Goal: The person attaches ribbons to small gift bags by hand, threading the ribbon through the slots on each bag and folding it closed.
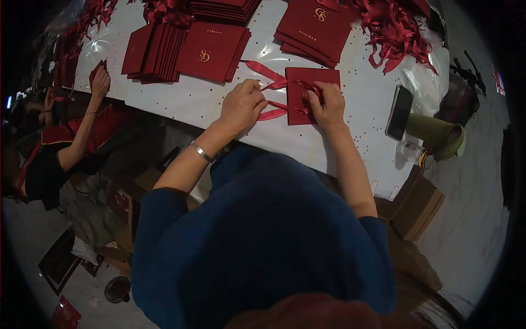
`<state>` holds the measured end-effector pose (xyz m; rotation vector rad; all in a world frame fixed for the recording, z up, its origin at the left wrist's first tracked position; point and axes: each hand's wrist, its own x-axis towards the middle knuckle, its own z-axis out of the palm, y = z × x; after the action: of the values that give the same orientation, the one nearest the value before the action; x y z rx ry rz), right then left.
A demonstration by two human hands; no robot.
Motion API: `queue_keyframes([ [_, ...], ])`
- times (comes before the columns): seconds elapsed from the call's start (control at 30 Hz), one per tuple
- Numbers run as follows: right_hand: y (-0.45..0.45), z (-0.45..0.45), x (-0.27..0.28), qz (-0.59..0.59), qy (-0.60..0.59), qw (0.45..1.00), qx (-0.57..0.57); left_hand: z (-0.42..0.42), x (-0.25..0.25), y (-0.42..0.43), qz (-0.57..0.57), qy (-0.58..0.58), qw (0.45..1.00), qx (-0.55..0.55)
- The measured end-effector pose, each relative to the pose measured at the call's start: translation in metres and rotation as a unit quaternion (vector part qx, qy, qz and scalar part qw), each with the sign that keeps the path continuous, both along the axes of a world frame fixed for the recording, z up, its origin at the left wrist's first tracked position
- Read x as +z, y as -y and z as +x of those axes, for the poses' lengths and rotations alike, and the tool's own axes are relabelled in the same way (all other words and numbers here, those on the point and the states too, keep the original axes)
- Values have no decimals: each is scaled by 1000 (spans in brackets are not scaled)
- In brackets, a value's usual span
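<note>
A small dark red paper bag (296,116) lies flat on the white table in front of me, with red ribbon handles (265,71) stretching out from its left side. My left hand (241,107) is closed at the left of the bag, its fingertips pinching the ribbon. Over the bag's face, my right hand (329,107) is closed with thumb and fingers on a loop of ribbon. The exact grip of the left fingertips is partly hidden by the hand itself.
Stacks of red bags (211,52) and another pile (313,30) stand at the back, beside heaped red ribbons (392,33). To the right are a phone (399,111), a green cylindrical object (435,133) and a glass jar (413,152). Another person's hand (101,82) works at left.
</note>
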<state>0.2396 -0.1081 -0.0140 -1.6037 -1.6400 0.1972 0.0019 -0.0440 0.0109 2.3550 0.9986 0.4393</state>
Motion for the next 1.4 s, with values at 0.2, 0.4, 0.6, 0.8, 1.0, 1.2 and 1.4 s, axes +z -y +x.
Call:
queue_keyframes([
  [0.2, 1, 4, -8, 16, -41, 999, -1, 13, -1, -11, -59, -9, 997, 56],
  [0.4, 2, 4, -8, 13, -63, 998, -7, 17, -2, -20, -53, -18, 998, -1],
  [0.6, 1, 4, -9, 21, -47, 999, -8, -7, 17, -27, -19, -61, 997, -31],
  [0.8, 4, 5, -9, -10, -32, 999, -18, -30, 33, -32, -12, -61, 998, 4],
  [1.0, 38, 2, 10, -95, 96, 989, 61, -32, 31, -33, -87, -60, 994, 3],
  [1.2, 58, -13, 17, -143, 139, 975, 101, -27, 59, -35, -554, 171, 811, -75],
  [1.4, 36, -5, 45, 60, 38, 983, 171, -23, 120, -40, -524, 314, 777, -154],
])
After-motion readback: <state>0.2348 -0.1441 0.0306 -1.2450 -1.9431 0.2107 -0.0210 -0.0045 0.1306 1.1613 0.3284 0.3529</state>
